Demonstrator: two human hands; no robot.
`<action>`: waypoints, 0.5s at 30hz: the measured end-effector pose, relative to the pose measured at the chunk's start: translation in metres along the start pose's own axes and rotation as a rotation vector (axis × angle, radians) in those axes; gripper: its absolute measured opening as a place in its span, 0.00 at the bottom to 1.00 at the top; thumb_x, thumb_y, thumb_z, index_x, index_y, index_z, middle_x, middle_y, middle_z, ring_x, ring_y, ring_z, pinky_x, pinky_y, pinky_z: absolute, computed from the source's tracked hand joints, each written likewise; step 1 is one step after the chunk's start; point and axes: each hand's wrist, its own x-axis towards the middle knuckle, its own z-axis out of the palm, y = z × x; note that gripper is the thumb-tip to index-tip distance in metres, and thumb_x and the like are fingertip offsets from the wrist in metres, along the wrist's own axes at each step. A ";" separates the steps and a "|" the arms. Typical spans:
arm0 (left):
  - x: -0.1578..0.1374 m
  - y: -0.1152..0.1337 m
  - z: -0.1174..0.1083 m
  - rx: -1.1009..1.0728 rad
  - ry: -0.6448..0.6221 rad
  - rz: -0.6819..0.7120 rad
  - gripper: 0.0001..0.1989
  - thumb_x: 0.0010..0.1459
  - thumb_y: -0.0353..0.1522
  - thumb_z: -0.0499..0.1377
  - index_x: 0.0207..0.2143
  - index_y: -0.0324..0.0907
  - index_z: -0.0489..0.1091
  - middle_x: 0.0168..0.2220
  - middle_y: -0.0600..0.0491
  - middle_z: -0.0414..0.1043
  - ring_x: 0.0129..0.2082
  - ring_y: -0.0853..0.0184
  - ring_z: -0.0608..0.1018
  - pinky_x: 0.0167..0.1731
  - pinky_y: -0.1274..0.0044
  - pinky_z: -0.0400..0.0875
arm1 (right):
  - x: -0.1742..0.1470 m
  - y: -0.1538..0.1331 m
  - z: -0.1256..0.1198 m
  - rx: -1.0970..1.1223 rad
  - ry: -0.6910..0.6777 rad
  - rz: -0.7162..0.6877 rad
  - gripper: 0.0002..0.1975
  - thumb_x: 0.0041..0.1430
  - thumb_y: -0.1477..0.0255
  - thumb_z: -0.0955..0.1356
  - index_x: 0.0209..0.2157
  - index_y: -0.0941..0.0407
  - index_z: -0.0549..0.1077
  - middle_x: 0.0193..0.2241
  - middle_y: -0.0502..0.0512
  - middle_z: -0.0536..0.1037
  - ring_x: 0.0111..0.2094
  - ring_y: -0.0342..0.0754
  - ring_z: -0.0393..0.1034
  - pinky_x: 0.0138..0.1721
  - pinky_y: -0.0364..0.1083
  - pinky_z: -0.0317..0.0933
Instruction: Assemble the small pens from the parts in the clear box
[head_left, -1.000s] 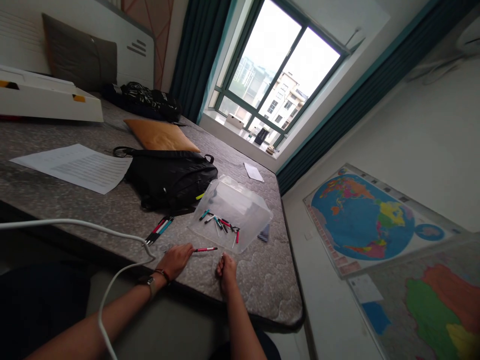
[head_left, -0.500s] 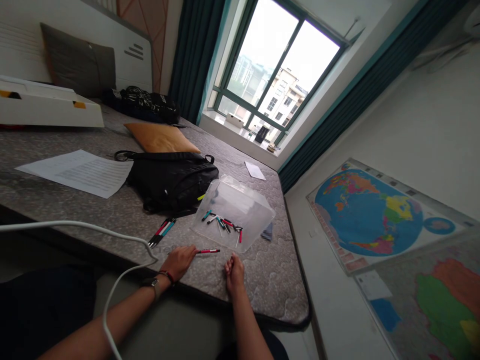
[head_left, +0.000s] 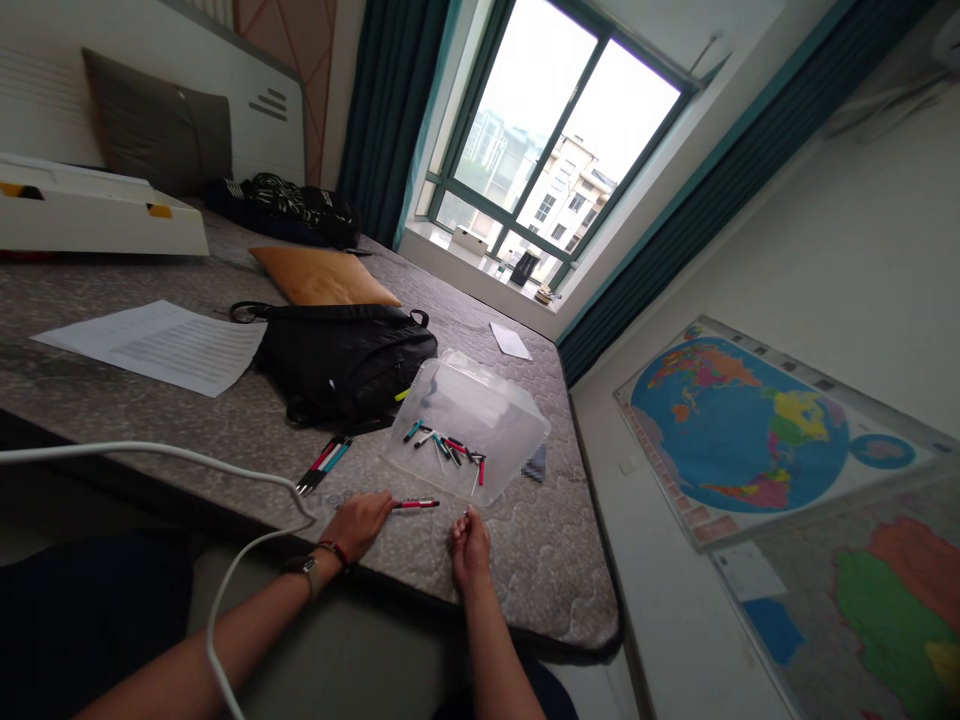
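My left hand (head_left: 361,524) is closed around one end of a red pen (head_left: 416,504), which points right, just above the mattress near its front edge. My right hand (head_left: 471,548) is curled shut beside the pen's free end; a tiny pale bit shows at its fingertips, too small to name. Beyond both hands, a clear plastic bin (head_left: 517,405) lies with its opening toward me. Inside are several loose pens (head_left: 448,448) in teal, red, white and black. Left of the bin, a small bunch of pens (head_left: 325,464) lies side by side on the mattress.
A white cable (head_left: 225,458) loops across the front left, over my left forearm. Behind are a black backpack (head_left: 345,360), printed paper (head_left: 165,345), an orange-brown envelope (head_left: 322,276) and a white box (head_left: 97,220). The mattress edge (head_left: 540,640) runs along the front; a wall with maps stands right.
My right hand has turned slightly, so its fingertips show a little more. The red pen in my left hand has barely shifted.
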 end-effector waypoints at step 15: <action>0.000 0.001 -0.002 0.046 0.000 0.009 0.21 0.72 0.40 0.40 0.34 0.42 0.67 0.31 0.50 0.74 0.33 0.62 0.76 0.36 0.72 0.63 | -0.002 0.000 0.000 0.151 0.027 0.009 0.14 0.50 0.62 0.74 0.32 0.54 0.70 0.22 0.44 0.70 0.23 0.39 0.66 0.26 0.39 0.60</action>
